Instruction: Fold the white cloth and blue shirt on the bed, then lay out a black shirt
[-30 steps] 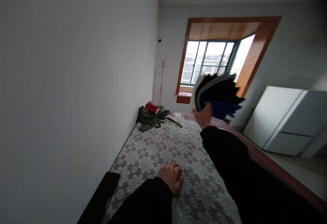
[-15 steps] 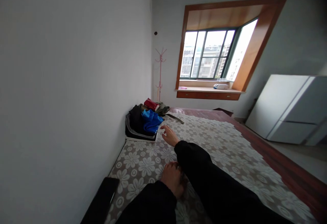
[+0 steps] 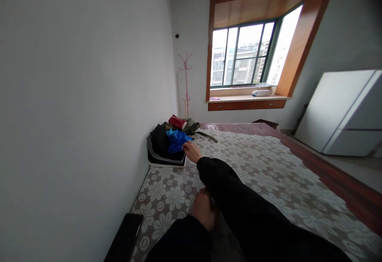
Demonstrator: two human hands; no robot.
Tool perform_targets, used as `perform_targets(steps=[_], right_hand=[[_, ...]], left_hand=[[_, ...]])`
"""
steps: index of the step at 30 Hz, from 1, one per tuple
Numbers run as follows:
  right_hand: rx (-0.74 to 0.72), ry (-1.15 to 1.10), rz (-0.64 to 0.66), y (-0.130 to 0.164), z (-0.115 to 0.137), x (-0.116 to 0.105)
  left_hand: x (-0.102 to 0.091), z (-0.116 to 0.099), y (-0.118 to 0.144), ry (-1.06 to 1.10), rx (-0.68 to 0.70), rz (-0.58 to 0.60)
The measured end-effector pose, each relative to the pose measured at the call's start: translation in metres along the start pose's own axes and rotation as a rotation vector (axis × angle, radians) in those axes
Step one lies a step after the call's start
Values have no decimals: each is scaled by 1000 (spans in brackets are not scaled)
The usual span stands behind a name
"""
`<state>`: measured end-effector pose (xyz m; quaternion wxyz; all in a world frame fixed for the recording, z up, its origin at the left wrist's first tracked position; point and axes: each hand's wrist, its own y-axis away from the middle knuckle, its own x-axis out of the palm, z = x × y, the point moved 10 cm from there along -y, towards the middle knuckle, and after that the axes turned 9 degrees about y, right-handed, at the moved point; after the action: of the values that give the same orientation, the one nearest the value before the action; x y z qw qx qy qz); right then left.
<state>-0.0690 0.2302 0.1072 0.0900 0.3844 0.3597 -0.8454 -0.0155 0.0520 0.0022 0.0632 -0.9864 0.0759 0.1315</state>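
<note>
My right hand [image 3: 192,151] is stretched out to a shiny, crumpled blue bundle [image 3: 177,139]. Its fingertips are pinched together at the bundle's right edge. The bundle lies on dark folded cloth [image 3: 159,140] stacked over a pale flat base against the wall. Closer to me, my left hand [image 3: 203,210] is down low on the flowered cover [image 3: 174,198], beneath my right forearm. The sleeve and shadow hide most of its fingers, and I cannot make out whether it holds anything.
Behind the blue bundle lie a red packet [image 3: 177,122] and an olive-green bag [image 3: 191,126] with a strap. A black phone-like slab [image 3: 127,234] lies by the wall at lower left. A pink coat stand [image 3: 186,79] is in the corner, and a white fridge [image 3: 337,110] leans in view at right.
My right hand has moved slightly left and forward, from beside the blue bundle to its edge, its fingers closing. My left hand stays low, now more covered. The view has shifted slightly.
</note>
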Motion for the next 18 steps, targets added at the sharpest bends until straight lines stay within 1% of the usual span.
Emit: perform_targets(steps=[2, 3, 4, 6, 8, 9, 10, 12, 13, 14, 16, 18], right_hand=[[-22, -34, -34, 5, 7, -22], [-46, -71, -34, 13, 11, -36], [-76, -121, -18, 25, 14, -51], [-139, -253, 69, 61, 22, -80], [-172, -359, 215, 108, 28, -104], [-176, -393, 295, 133, 32, -112], [-177, -420, 378, 159, 35, -117], [-155, -468, 521, 205, 39, -117], [-128, -485, 561, 223, 37, -113], [-91, -494, 567, 237, 33, -109], [-13, -486, 476, 252, 19, -103], [31, -461, 332, 256, 3, -102]], left_hand=[[-20, 15, -4, 484, -80, -190], [-28, 24, -6, 665, -115, -268], [-34, 30, -7, 777, -142, -307], [-46, 35, -10, 879, -170, -340], [-56, 36, -10, 1003, -201, -352], [-56, 34, -9, 1084, -216, -338], [-51, 31, -8, 1200, -251, -295], [-37, 21, -5, 1351, -302, -205], [-30, 15, -3, 1391, -319, -167], [-25, 10, 0, 1400, -326, -146], [-18, 4, 4, 1378, -336, -140], [-15, 1, 9, 1334, -352, -153]])
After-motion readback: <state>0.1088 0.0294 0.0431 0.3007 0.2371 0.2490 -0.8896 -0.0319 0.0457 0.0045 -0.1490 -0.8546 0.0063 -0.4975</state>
